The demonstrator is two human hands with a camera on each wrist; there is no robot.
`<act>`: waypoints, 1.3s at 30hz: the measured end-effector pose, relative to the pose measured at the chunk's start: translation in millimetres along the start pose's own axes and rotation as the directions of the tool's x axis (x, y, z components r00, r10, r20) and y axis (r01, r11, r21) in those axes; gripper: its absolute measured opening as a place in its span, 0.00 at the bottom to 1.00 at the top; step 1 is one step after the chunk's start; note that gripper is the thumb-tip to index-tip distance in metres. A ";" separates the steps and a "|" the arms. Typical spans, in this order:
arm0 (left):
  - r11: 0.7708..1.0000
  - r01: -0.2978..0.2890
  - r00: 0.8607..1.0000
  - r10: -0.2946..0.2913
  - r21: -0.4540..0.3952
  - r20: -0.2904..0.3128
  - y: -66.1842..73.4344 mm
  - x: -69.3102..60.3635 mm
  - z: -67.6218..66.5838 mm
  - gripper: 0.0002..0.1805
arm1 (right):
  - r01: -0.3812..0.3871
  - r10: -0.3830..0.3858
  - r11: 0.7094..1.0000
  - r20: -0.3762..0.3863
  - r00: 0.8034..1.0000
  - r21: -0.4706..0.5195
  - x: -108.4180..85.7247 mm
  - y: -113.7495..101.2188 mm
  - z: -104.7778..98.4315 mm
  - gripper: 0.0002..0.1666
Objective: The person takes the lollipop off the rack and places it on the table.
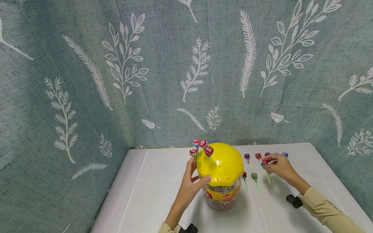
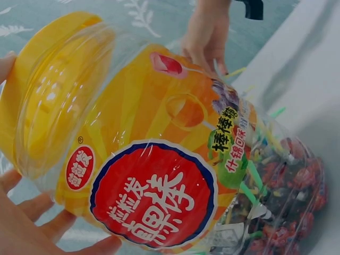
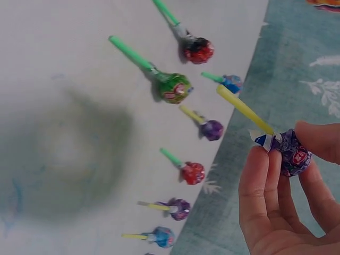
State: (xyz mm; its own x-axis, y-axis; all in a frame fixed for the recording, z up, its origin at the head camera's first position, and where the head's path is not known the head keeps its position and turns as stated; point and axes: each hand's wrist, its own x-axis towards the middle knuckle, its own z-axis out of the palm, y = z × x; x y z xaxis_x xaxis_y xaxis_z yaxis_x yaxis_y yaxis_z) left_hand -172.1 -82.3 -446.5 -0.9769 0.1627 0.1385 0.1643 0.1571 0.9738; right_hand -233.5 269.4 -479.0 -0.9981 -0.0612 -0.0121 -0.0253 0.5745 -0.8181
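Observation:
A clear plastic jar (image 1: 222,196) with a yellow lid (image 1: 222,161) stands upright on the table. Its label is yellow with a red round mark, and many wrapped lollipops fill its lower part. Small holes dot the lid, and several lollipops (image 1: 208,151) stand in it along its left side. My left hand (image 1: 190,186) holds the jar at its left, thumb at the lid's front edge. To the right of the jar, my right hand (image 1: 280,167) pinches a purple-wrapped lollipop (image 3: 295,155) by its candy head, its yellow stick pointing away from the palm.
More lollipops lie on the white table (image 1: 157,181) right of the jar, among them a green one (image 3: 174,88), a dark red one (image 3: 198,50) and a blue one (image 3: 162,237). A leaf-patterned grey-green cloth (image 1: 163,81) hangs behind and at both sides.

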 end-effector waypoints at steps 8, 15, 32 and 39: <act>1.000 -0.004 1.000 0.004 0.002 0.003 -1.0 0.5 -0.4 0.44 | -0.028 0.027 0.999 -0.020 0.999 -0.023 2.4 8.1 5.0 0.20; 1.000 -0.007 1.000 0.007 0.005 0.000 -1.8 -0.2 -0.3 0.43 | -0.044 0.044 0.999 0.007 0.999 -0.016 5.8 22.7 9.8 0.20; 1.000 0.003 1.000 -0.003 0.007 0.004 -2.1 -1.0 -1.1 0.42 | -0.084 0.082 0.992 -0.022 0.996 -0.089 15.4 57.4 28.0 0.15; 1.000 -0.006 1.000 0.006 0.004 0.005 -2.2 0.8 -0.9 0.42 | -0.120 0.120 0.990 -0.014 0.993 -0.073 15.9 62.3 31.6 0.14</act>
State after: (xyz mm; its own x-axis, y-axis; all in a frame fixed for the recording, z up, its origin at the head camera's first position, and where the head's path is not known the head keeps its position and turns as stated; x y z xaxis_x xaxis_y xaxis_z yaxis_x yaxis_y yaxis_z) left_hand -173.3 -83.4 -448.3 -0.9752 0.1689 0.1430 0.1703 0.1602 0.9723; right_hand -249.1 278.4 -548.4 -0.9946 0.0197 -0.1015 0.0909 0.6358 -0.7665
